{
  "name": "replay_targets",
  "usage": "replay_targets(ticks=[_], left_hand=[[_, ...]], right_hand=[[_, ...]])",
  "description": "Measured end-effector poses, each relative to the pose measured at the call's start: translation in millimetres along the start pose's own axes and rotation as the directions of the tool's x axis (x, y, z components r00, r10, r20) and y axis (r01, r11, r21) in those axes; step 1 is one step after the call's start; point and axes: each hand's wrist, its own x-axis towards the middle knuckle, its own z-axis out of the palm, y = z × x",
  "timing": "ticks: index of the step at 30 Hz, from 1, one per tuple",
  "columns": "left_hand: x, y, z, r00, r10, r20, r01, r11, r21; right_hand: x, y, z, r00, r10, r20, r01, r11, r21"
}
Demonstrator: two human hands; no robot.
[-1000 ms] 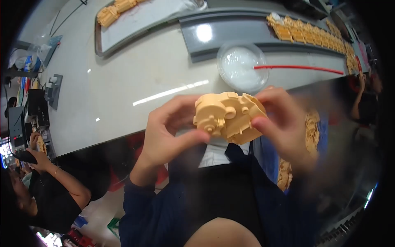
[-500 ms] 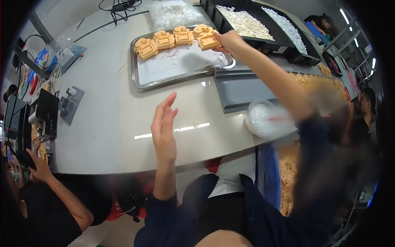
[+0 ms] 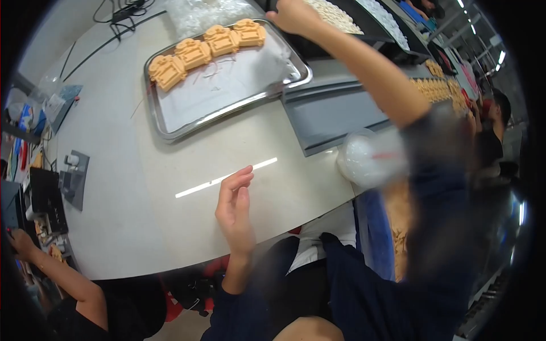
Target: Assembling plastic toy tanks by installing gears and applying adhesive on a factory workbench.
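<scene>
Orange moulded parts (image 3: pixel 207 48), four in number, lay in a slanting row along the far edge of a steel tray (image 3: pixel 227 111), which rested on the pale counter (image 3: pixel 114 187). White sheeting (image 3: pixel 227 85) lined the tray under the parts. The right hand (image 3: pixel 293 16) was stretched far forward, at the tray's far right corner, just beside the last part in the row; its fingers were curled, but whether they gripped anything could not be told, as the hand lay at the picture's upper edge. Its forearm (image 3: pixel 369 74) crossed a grey flat panel (image 3: pixel 335 116) lying next to the tray. The left hand (image 3: pixel 234 210) hovered over the near edge of the counter, open, fingers straight and close together, holding nothing. A bright strip of reflected light (image 3: pixel 224 178) ran across the counter just beyond its fingertips.

A clear round container (image 3: pixel 364 162) with whitish contents stood at the counter's near right edge, partly blurred by the dark sleeve (image 3: pixel 443 170). Further right, a long row of more orange parts (image 3: pixel 435 88) extended away. Dark bins (image 3: pixel 364 23) of pale small pieces stood beyond the tray. Black cables (image 3: pixel 119 14) trailed over the far left of the counter, and a small grey device (image 3: pixel 73 179) sat at its left edge. Another person's arm (image 3: pixel 51 267) appeared at lower left, and a further person (image 3: pixel 495 131) sat at the right.
</scene>
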Motion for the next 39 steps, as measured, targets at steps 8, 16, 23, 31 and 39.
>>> replay_targets(ticks=[8, 16, 23, 31, 39], left_hand=[[22, 28, 32, 0.958, -0.008, 0.286, -0.074, 0.958, 0.276], [137, -10, 257, 0.548, -0.580, 0.603, 0.331, 0.812, 0.480], [151, -82, 353, 0.497, -0.753, 0.430, 0.557, 0.657, 0.508], [162, -62, 320, 0.431, -0.774, 0.465, 0.519, 0.634, 0.574], [138, 25, 211, 0.645, -0.512, 0.567, 0.390, 0.859, 0.332]], right_hand=[[-251, 151, -169, 0.871, 0.148, -0.469, 0.067, 0.910, 0.410], [-526, 267, -37, 0.589, 0.784, -0.198, -0.599, 0.588, 0.544], [-630, 278, 43, 0.332, 0.943, 0.036, -0.451, 0.125, 0.884], [-609, 277, 39, 0.388, 0.886, 0.255, -0.696, 0.101, 0.710], [-580, 332, 72, 0.901, 0.404, 0.160, -0.427, 0.889, 0.163]])
